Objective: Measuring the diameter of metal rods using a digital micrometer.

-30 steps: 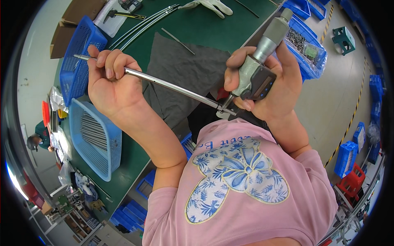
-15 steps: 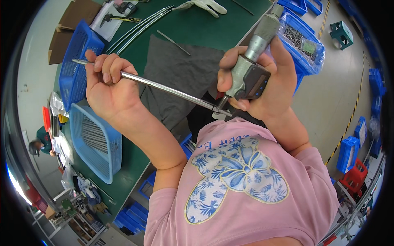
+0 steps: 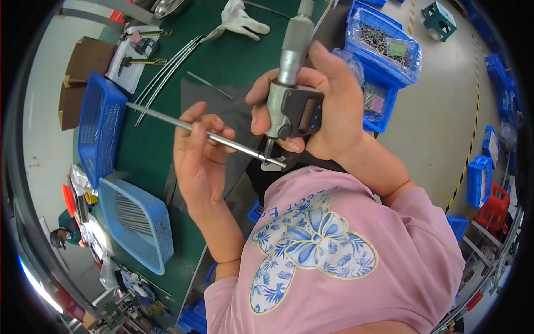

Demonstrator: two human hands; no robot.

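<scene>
My right hand (image 3: pixel 340 103) is wrapped round a digital micrometer (image 3: pixel 281 111) with a grey metal frame, a ribbed thimble pointing up and a dark display housing. A thin, shiny metal rod (image 3: pixel 245 148) slants from upper left down to the micrometer. Its near end lies at the spindle and the jaw, and sticks out slightly past them. With curled fingers my left hand (image 3: pixel 201 158) holds the rod around its middle. Whether the micrometer's faces press on the rod is too small to tell. Beneath my hands is a dark grey cloth (image 3: pixel 194 100) on the green table.
A blue basket (image 3: pixel 103 128) and a light-blue basket (image 3: pixel 161 222) of rods stand on the left. Several long rods (image 3: pixel 167 78), a short rod (image 3: pixel 210 84), a white glove (image 3: pixel 239 21) and calipers (image 3: pixel 139 61) lie beyond. Blue bins (image 3: pixel 389 83) of small metal parts stand at right.
My left hand has slid along the rod toward the micrometer, and its fingers have loosened somewhat. The micrometer and right hand have shifted left in view, with the thimble more upright.
</scene>
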